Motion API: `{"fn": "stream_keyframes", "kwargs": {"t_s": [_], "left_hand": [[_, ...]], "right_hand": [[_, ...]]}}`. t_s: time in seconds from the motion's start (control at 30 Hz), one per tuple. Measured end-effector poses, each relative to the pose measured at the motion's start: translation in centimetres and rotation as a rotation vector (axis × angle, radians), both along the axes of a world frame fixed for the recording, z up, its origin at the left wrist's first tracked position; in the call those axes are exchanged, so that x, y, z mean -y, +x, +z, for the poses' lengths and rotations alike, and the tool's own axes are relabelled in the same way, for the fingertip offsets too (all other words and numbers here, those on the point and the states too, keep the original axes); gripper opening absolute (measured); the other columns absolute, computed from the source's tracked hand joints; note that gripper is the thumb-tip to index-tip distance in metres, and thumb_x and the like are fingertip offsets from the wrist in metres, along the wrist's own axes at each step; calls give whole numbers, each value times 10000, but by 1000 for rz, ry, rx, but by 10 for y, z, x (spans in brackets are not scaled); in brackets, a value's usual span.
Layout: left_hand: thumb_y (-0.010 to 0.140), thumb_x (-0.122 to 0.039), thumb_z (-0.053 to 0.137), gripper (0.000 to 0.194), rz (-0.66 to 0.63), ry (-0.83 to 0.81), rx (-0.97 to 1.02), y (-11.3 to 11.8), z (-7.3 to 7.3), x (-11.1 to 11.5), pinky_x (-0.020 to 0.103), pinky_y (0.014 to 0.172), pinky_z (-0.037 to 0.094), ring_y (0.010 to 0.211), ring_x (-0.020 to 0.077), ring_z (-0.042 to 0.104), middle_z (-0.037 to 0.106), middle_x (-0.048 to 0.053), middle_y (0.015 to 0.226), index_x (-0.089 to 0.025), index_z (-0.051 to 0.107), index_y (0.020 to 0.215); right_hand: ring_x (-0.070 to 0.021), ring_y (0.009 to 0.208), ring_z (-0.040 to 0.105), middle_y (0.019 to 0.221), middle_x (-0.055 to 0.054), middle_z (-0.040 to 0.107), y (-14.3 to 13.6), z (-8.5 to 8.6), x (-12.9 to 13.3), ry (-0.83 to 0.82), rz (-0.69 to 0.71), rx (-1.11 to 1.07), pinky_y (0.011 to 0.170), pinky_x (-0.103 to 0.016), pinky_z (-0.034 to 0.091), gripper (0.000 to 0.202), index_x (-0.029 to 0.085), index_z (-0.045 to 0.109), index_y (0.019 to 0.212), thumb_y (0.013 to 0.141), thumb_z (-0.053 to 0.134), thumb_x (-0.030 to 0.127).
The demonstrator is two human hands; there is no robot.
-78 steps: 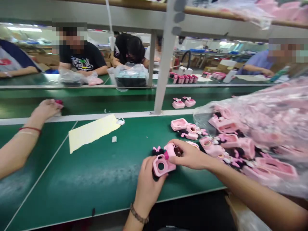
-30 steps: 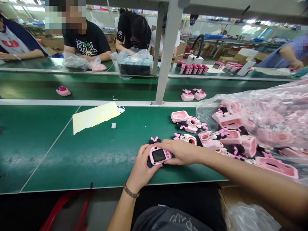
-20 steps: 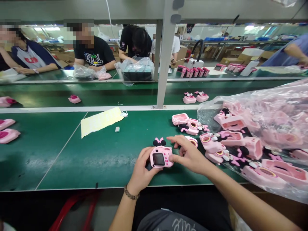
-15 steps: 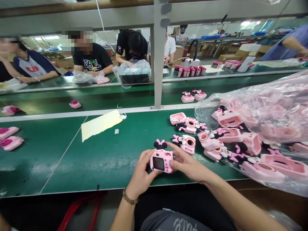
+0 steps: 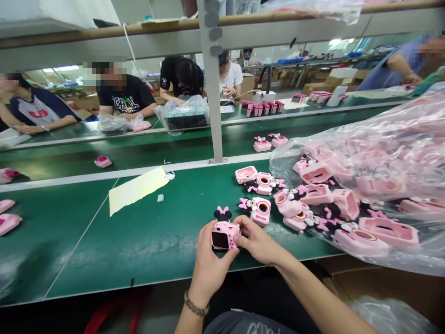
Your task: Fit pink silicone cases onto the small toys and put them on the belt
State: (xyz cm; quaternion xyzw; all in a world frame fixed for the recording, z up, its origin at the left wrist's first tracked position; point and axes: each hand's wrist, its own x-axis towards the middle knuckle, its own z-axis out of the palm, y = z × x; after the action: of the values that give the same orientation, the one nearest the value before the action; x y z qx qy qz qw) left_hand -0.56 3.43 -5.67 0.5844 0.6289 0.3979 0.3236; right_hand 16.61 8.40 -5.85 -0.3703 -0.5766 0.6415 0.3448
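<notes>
A pink toy camera (image 5: 220, 240) with a dark screen faces me just above the green table's near edge, black round ears and a pink bow on its top. My left hand (image 5: 209, 262) wraps round its left side and lower edge. On the other side, my right hand (image 5: 256, 240) grips it with the thumb beside the small buttons. Just right of it lies a pink cover (image 5: 260, 212) with a round lens hole and a mouse figure. More pink covers (image 5: 295, 208) lie further right.
A clear plastic bag (image 5: 392, 153) of pink covers spreads over the right side. A yellow paper sheet (image 5: 137, 188) and a small pale block (image 5: 160, 198) lie left of centre. A metal post (image 5: 212, 106) stands beyond; several people sit across the line.
The view has shifted, so the table items appear further left. Both hands still hold the camera; my right-hand fingers have drawn down from beside the ears to its right side.
</notes>
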Motion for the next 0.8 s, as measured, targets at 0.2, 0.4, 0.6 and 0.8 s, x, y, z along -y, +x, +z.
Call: {"fn": "stream_keyframes", "kwargs": {"t_s": [0.2, 0.4, 0.6, 0.8], "left_hand": [[753, -241, 713, 632, -8, 41, -91, 5, 5, -3, 511, 1053, 413, 1256, 280, 464, 467, 104, 1310, -250, 414, 1309], [787, -281, 688, 599, 1, 82, -159, 11, 6, -7, 528, 1052, 398, 1249, 292, 444, 464, 122, 1300, -223, 399, 1308], [809, -382, 679, 602, 10, 117, -223, 14, 0, -12, 534, 1061, 382, 1250, 296, 416, 466, 120, 1311, -221, 393, 1314], [756, -310, 734, 713, -113, 116, -234, 1, -2, -17, 541, 1097, 363, 1304, 300, 394, 411, 108, 1365, -257, 370, 1366]], "right_hand": [[-146, 818, 538, 921, 10, 511, -1, -3, 2, 24, -17, -12, 740, -280, 453, 231, 232, 441, 1018, 877, 603, 318], [-135, 732, 516, 877, 18, 496, -6, -1, 1, 22, -72, 25, 658, -268, 440, 201, 238, 414, 986, 855, 563, 274], [-118, 702, 503, 877, 31, 477, -7, 1, -4, 11, -115, 72, 642, -254, 425, 157, 236, 421, 974, 853, 521, 224], [-135, 744, 506, 867, 19, 494, -4, 1, -5, 83, -115, 220, 677, -263, 434, 103, 228, 429, 946, 868, 491, 203]]}}
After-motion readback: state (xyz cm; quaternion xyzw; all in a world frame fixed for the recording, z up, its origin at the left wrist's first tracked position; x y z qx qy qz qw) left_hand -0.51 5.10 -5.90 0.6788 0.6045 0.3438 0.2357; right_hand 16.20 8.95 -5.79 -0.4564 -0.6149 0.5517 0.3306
